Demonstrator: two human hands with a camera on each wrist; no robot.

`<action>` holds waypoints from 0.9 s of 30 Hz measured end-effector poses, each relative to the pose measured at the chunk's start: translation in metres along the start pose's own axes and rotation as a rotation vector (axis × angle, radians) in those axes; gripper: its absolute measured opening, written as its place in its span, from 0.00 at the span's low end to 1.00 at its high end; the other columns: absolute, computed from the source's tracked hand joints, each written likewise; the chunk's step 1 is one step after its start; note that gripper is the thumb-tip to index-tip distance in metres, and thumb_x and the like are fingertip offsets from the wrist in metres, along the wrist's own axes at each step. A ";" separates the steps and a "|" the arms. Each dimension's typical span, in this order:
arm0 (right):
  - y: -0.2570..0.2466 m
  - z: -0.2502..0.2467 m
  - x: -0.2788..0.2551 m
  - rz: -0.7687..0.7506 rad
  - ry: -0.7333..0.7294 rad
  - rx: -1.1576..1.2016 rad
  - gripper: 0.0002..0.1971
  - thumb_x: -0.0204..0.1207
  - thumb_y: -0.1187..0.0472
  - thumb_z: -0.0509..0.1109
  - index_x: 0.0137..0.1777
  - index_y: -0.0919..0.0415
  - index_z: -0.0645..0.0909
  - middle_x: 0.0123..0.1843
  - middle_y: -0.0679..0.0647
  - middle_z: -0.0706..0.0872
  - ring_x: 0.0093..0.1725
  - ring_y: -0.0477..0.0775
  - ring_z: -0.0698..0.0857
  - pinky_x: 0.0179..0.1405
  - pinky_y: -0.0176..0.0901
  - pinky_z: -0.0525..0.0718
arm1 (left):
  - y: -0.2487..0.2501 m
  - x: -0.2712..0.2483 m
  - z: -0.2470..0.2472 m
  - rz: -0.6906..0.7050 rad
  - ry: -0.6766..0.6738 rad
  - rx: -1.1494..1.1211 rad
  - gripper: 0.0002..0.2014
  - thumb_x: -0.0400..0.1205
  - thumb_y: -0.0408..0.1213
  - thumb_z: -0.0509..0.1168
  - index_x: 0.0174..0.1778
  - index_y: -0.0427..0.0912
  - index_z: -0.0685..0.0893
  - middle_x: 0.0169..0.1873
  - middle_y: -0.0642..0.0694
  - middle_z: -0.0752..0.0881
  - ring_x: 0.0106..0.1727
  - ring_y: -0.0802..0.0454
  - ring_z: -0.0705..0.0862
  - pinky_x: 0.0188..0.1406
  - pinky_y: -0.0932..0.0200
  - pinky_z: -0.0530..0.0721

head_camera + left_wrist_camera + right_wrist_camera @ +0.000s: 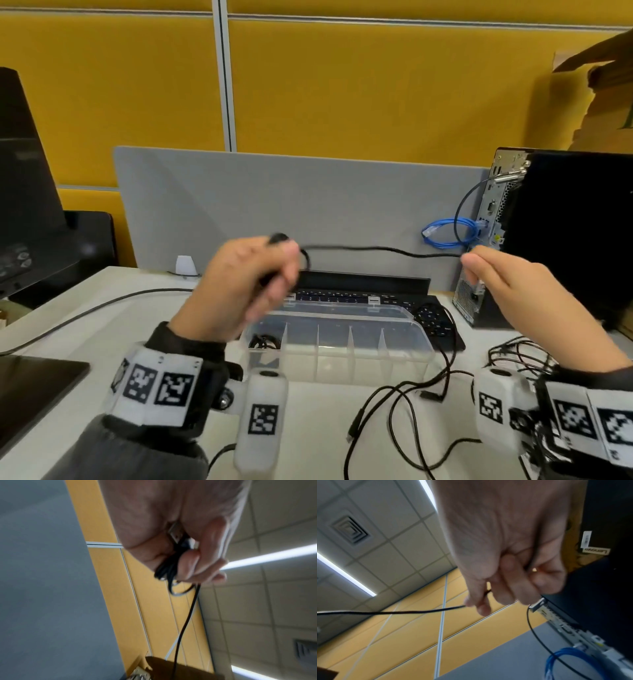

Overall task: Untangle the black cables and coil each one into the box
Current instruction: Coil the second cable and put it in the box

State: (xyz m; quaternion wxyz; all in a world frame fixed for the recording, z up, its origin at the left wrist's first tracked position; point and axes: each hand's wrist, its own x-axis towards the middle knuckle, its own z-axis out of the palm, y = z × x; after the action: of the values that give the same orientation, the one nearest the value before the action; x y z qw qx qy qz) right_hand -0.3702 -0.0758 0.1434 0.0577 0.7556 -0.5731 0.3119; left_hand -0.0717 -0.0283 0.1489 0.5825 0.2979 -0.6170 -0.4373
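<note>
While you're holding the cable (376,249) stretched in the air between both hands, you're mid-coil on this one. Your left hand (246,284) is curling its fingers round a small bundle of loops, with a USB plug (175,534) tucked against the palm. Your right hand (513,284) is pinching the free run between thumb and fingertips, just in front of the PC tower (565,233). The cable is hanging above the clear divided box (342,342), whose leftmost compartment is already holding one coiled cable (263,342). More black cables (411,411) are lying tangled on the desk (308,428) right of and in front of the box. Next move, by my read: feeding the run back onto the left-hand bundle in even loops, then dropping it into a free compartment. Watch the tail snagging the pile.
</note>
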 end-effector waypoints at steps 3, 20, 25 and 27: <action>0.008 -0.003 -0.004 0.095 -0.052 -0.067 0.24 0.74 0.35 0.40 0.34 0.49 0.70 0.27 0.51 0.78 0.27 0.51 0.79 0.31 0.51 0.80 | 0.005 0.003 -0.017 0.027 0.238 -0.239 0.17 0.75 0.42 0.61 0.19 0.47 0.77 0.15 0.53 0.71 0.09 0.62 0.61 0.07 0.73 0.61; -0.104 0.032 -0.023 -0.241 -0.096 0.256 0.16 0.84 0.49 0.43 0.51 0.53 0.71 0.32 0.45 0.76 0.33 0.53 0.76 0.33 0.46 0.74 | -0.016 -0.002 0.048 -0.064 -0.221 -0.467 0.15 0.81 0.45 0.62 0.37 0.44 0.91 0.18 0.53 0.80 0.12 0.63 0.72 0.22 0.69 0.68; -0.120 0.036 -0.037 -0.277 -0.613 0.171 0.12 0.86 0.52 0.50 0.50 0.51 0.74 0.36 0.47 0.75 0.45 0.57 0.80 0.47 0.52 0.79 | -0.022 0.008 0.044 0.000 -0.012 -0.442 0.18 0.81 0.39 0.55 0.57 0.32 0.83 0.39 0.39 0.90 0.38 0.53 0.89 0.41 0.65 0.85; -0.121 0.036 -0.038 -0.275 -0.646 0.151 0.15 0.86 0.49 0.49 0.48 0.52 0.75 0.34 0.45 0.73 0.43 0.56 0.78 0.45 0.50 0.77 | -0.025 0.011 0.038 -0.015 0.086 -0.253 0.17 0.84 0.37 0.51 0.62 0.31 0.77 0.44 0.38 0.91 0.46 0.52 0.89 0.48 0.64 0.85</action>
State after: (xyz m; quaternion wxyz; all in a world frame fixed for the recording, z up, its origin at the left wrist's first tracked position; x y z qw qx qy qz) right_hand -0.2522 -0.0200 0.1269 -0.1410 0.8874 -0.4301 0.0880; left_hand -0.1146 -0.0417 0.1337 0.6382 0.2451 -0.5290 -0.5028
